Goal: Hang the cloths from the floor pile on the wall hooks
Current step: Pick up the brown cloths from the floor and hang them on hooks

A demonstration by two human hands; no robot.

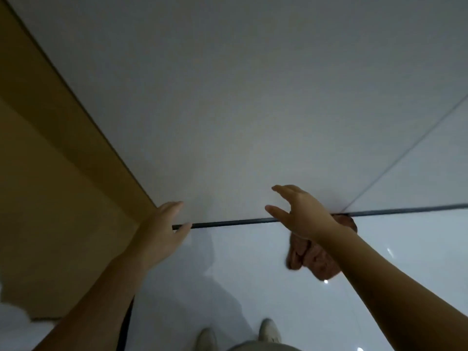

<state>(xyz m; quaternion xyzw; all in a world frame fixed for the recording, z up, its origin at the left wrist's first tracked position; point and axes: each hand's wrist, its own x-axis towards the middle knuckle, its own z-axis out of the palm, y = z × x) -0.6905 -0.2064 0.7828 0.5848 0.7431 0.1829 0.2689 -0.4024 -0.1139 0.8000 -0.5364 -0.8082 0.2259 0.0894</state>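
Note:
A crumpled reddish-brown cloth pile (319,259) lies on the glossy white floor against the foot of the pale wall, partly hidden behind my right forearm. My right hand (298,211) reaches forward above it with fingers spread and straight, holding nothing. My left hand (164,229) is stretched out to the left of it, fingers relaxed and empty, near the corner where the wall meets a brown panel. No wall hooks are in view.
A tan wooden panel or door (55,173) fills the left side. A dark seam (253,220) runs where the wall (253,97) meets the floor (253,287). My two light shoes (238,334) stand at the bottom edge.

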